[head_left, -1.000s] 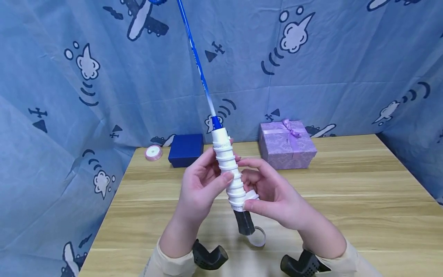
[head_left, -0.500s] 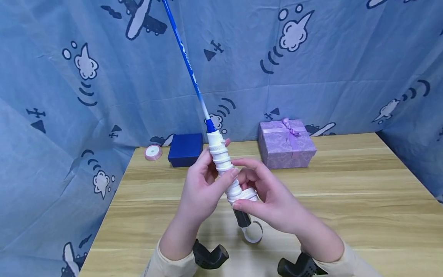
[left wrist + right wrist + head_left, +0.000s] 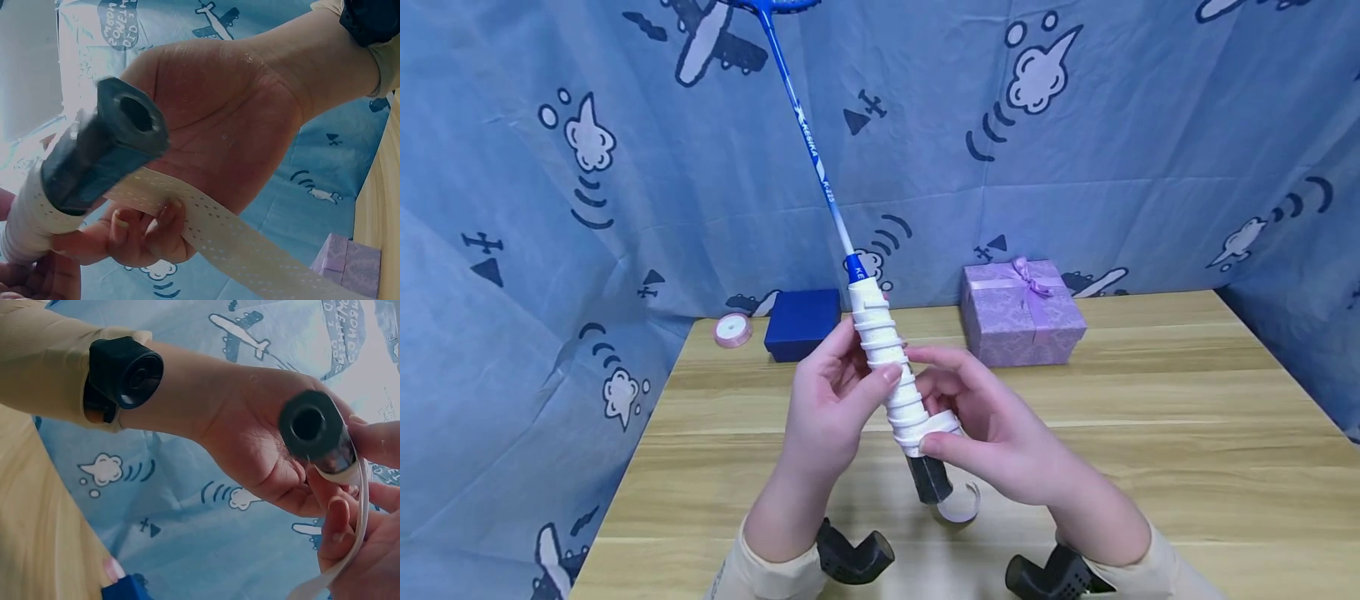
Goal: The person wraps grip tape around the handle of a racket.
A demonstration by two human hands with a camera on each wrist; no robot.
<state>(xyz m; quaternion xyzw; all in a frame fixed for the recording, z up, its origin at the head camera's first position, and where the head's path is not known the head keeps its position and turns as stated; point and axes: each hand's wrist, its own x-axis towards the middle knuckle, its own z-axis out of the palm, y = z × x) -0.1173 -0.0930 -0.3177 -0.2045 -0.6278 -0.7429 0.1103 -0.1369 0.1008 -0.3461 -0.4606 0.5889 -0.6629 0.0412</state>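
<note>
A blue badminton racket (image 3: pixel 815 154) slants up and left, its head partly cut off by the top of the head view. White perforated grip tape (image 3: pixel 880 337) is wound in overlapping turns down the handle, leaving the black butt end (image 3: pixel 929 479) bare. My left hand (image 3: pixel 831 400) holds the wrapped handle, thumb in front and fingers behind. Lower down, my right hand (image 3: pixel 1000 433) pinches the tape where it leaves the handle. In the left wrist view the loose tape (image 3: pixel 250 250) runs out through its curled fingers. A curl of tape (image 3: pixel 961 507) shows below the butt.
On the wooden table (image 3: pixel 1187 433), a pink ribbon spool (image 3: pixel 732 331) and a dark blue box (image 3: pixel 803 325) stand at the back left. Behind the right hand is a purple gift box (image 3: pixel 1022 312) with a bow. A patterned blue curtain (image 3: pixel 1075 192) hangs behind.
The racket's shaft has swung left at the top, and more of its head shows now. Half a second ago the handle was tipped further; my right hand stays at the lower turns throughout.
</note>
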